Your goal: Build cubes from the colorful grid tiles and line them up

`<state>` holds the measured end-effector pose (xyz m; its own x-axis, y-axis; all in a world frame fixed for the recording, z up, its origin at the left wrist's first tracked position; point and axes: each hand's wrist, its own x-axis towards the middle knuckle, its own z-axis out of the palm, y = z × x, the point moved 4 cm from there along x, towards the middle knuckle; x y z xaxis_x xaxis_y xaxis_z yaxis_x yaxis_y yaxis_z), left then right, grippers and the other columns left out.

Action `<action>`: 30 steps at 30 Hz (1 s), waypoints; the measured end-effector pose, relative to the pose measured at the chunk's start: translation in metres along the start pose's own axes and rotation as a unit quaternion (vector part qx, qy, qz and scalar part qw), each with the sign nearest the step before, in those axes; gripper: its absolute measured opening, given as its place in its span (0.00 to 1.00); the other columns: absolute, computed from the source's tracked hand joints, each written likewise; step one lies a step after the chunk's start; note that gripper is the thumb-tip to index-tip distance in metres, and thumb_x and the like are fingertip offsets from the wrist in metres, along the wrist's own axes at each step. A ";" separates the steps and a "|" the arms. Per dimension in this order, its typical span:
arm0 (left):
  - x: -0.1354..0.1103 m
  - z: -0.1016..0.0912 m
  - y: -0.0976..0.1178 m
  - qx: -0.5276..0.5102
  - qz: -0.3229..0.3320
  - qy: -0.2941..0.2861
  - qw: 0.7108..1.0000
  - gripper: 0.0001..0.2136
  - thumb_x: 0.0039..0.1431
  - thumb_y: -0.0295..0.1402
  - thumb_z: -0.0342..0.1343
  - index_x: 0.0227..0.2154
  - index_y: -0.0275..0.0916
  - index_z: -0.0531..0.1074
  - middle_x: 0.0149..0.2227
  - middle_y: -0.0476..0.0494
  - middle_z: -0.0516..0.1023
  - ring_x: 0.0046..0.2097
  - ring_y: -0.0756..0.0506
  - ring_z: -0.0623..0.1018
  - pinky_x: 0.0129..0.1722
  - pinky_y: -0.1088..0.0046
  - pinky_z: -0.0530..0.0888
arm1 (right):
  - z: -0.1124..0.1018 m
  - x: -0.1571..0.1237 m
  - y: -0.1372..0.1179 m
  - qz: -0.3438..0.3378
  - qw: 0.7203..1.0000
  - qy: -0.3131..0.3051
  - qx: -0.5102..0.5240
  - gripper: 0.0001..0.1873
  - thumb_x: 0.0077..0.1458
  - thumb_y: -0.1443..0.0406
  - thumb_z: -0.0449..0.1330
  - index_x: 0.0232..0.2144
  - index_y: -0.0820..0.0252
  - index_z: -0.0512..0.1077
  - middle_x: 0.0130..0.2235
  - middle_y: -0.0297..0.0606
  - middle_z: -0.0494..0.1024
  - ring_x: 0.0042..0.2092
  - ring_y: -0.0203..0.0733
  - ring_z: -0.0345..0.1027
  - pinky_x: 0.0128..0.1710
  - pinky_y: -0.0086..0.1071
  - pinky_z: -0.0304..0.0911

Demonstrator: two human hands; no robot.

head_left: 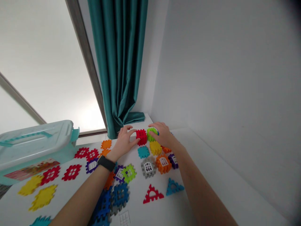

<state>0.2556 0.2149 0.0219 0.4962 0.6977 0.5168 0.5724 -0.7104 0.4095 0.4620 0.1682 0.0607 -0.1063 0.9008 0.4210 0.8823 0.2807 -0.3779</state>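
Observation:
Near the far end of the white table, my left hand (125, 141) has its thumb and index finger against the left side of a stack of red interlocking tiles (141, 137). Beside it, my right hand (164, 134) curls thumb and fingers round a lime-green stack of tiles (151, 134). The red and green stacks stand close together. Just in front lie a teal tile (143, 152) and a yellow stack (155, 147). Nearer are a grey window tile stack (148, 167), an orange window stack (163, 164) and a purple one (173, 161), partly behind my right forearm.
A mint lidded box (39, 141) stands at the left. Red window tiles (71, 172), yellow tiles (43, 197) and blue tiles (120, 194) are spread nearby. Red (153, 194) and blue (174, 186) triangles lie at the front. A wall (223, 94) and a green curtain (119, 62) border the table.

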 end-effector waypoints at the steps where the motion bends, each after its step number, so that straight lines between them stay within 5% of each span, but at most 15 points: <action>1: 0.002 0.002 -0.002 -0.005 -0.004 -0.004 1.000 0.16 0.61 0.40 0.61 0.50 0.41 0.75 0.53 0.37 0.67 0.54 0.36 0.70 0.57 0.50 0.70 | -0.001 0.000 0.000 0.002 1.000 -0.001 0.001 0.14 0.59 0.65 0.58 0.48 0.55 0.75 0.51 0.43 0.78 0.54 0.51 0.66 0.56 0.46 0.58; 30: 0.003 0.019 -0.014 -0.039 -0.028 -0.020 0.999 0.15 0.60 0.40 0.60 0.48 0.42 0.76 0.51 0.38 0.68 0.55 0.36 0.70 0.60 0.51 0.68 | 0.003 0.002 -0.002 0.024 1.000 -0.009 0.009 0.16 0.60 0.64 0.57 0.49 0.56 0.75 0.52 0.43 0.77 0.56 0.52 0.64 0.57 0.47 0.57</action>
<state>0.2612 0.2292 0.0036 0.4920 0.7383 0.4614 0.5479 -0.6745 0.4949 0.4587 0.1707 0.0596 -0.0731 0.9193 0.3866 0.8784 0.2430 -0.4116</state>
